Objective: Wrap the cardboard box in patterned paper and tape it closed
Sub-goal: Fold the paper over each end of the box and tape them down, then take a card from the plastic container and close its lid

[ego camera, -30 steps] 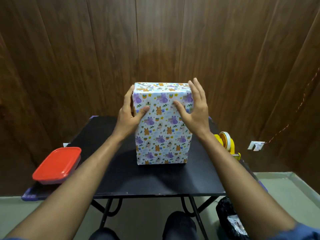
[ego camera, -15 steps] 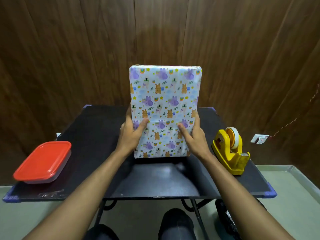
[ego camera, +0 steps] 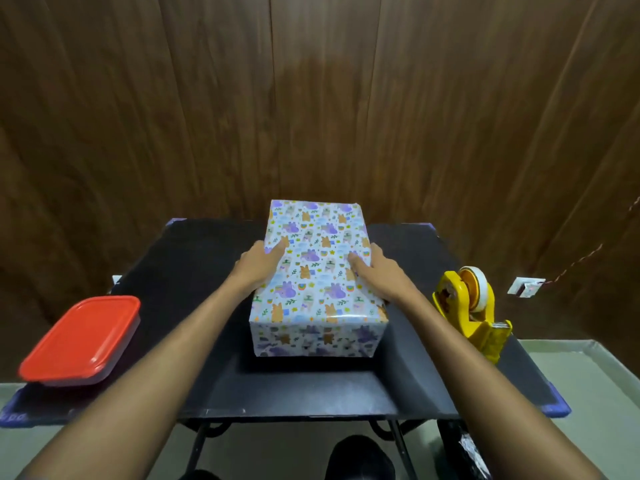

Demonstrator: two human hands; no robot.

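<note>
The box (ego camera: pixel 317 271), fully covered in white paper printed with purple and orange animals, lies flat on its broad face in the middle of the black table (ego camera: pixel 304 389). My left hand (ego camera: pixel 259 266) grips its left side, thumb on top. On the opposite side my right hand (ego camera: pixel 375 268) holds the box the same way. A yellow tape dispenser (ego camera: pixel 471 306) with a white roll stands on the table to the right of the box.
A red-lidded plastic container (ego camera: pixel 81 339) sits at the table's front left. A dark wood-panelled wall rises close behind the table. A black bag (ego camera: pixel 464 448) lies on the floor under the right front corner.
The box stood upright a second ago, was lifted and tilted, and now lies flat on the table. Both hands stayed on its sides throughout.
</note>
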